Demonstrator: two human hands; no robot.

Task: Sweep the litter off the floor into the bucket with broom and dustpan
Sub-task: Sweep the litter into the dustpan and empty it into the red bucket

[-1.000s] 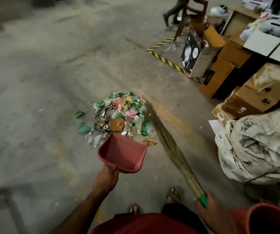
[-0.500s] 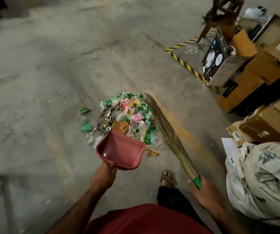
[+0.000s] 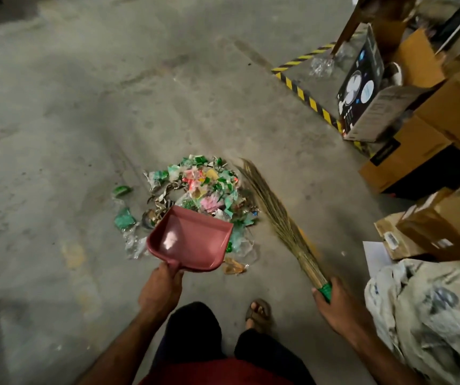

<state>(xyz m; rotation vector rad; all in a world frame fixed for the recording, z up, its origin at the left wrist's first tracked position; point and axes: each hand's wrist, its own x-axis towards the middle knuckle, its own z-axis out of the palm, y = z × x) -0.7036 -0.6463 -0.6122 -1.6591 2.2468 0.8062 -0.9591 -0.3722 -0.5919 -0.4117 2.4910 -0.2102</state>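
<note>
Beside one litter pile (image 3: 201, 190): one dustpan (image 3: 190, 240), one broom (image 3: 276, 215)

The dustpan (image 3: 192, 240) is being shown in dusty pink. The litter (image 3: 204, 187) is being seen as mixed green, pink, yellow, white and brown scraps. The broom (image 3: 276, 218) is being presented with straw-tan bristles and a green band at the grip. The floor (image 3: 84, 120) is being rendered in mottled grey concrete, edged by yellow-and-black striped tape (image 3: 304, 90). Brown cardboard boxes (image 3: 431, 115) and a black printed box (image 3: 362, 81) are being displayed. A dirty white sack (image 3: 431, 315) with faded print is being shown.
</note>
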